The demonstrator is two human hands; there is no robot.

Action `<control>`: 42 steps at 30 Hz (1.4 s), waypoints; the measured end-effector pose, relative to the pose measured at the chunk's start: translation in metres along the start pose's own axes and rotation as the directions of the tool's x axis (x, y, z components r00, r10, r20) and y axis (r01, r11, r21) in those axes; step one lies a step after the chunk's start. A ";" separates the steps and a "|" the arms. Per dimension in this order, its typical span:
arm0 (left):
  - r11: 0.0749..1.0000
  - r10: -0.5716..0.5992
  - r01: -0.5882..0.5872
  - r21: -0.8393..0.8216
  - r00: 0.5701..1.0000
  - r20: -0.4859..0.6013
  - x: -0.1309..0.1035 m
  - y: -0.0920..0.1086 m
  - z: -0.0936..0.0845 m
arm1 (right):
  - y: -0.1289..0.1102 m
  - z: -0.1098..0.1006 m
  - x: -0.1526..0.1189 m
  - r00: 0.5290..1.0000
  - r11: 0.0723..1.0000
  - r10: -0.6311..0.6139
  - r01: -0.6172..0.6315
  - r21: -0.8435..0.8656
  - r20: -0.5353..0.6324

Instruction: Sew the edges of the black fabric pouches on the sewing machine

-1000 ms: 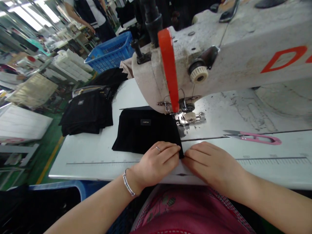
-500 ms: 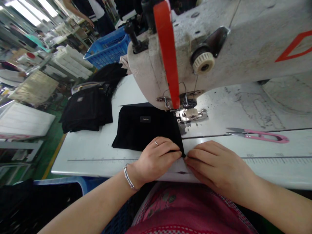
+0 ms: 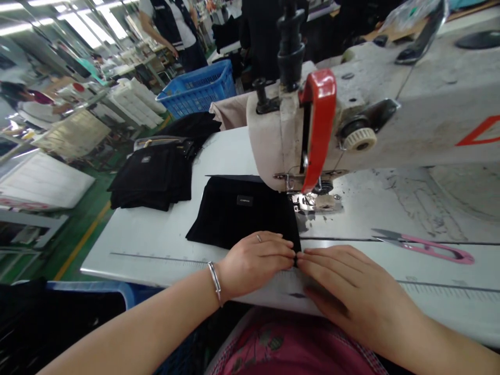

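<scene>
Left hand [image 3: 250,265] pinches the near corner of the black cloth [image 3: 222,216], beside the sewing machine [image 3: 269,140]; right hand [image 3: 363,291] touches it, grip unclear. Best keep layers flat, edges even, fingertips clear

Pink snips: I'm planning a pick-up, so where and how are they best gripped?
Probably by the pink handle, pinched across its two arms, coming from above on the right. The snips lie flat, their pointed blades facing left, and the right hand is nearer.
</scene>
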State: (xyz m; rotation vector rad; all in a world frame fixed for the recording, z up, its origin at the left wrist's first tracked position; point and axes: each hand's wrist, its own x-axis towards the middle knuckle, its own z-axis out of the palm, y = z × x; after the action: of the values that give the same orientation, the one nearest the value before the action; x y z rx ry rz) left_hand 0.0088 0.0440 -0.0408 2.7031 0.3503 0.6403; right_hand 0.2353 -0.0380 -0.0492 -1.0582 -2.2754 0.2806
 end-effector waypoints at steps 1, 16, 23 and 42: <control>1.000 0.002 -0.002 -0.002 1.000 0.000 0.000 -0.001 0.000 | 0.000 -0.001 0.000 1.000 1.000 0.000 0.000 0.003 0.013; 0.999 0.023 -0.024 0.039 1.000 0.021 0.017 -0.041 -0.006 | 0.022 -0.010 0.028 0.994 0.998 0.030 -0.024 -0.050 0.106; 0.998 -0.059 0.059 0.010 0.998 -0.011 0.027 -0.060 -0.007 | 0.039 -0.007 0.041 0.990 0.988 0.030 -0.008 -0.154 0.138; 0.980 -0.173 0.184 0.076 0.975 -0.139 0.045 -0.101 -0.005 | 0.051 0.006 0.046 0.995 0.959 0.056 -0.031 -0.282 0.081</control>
State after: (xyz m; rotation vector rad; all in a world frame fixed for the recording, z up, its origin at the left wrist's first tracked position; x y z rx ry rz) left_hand 0.0293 0.1511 -0.0569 2.6778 0.6623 0.7677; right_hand 0.2402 0.0301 -0.0556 -1.2618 -2.4233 0.0200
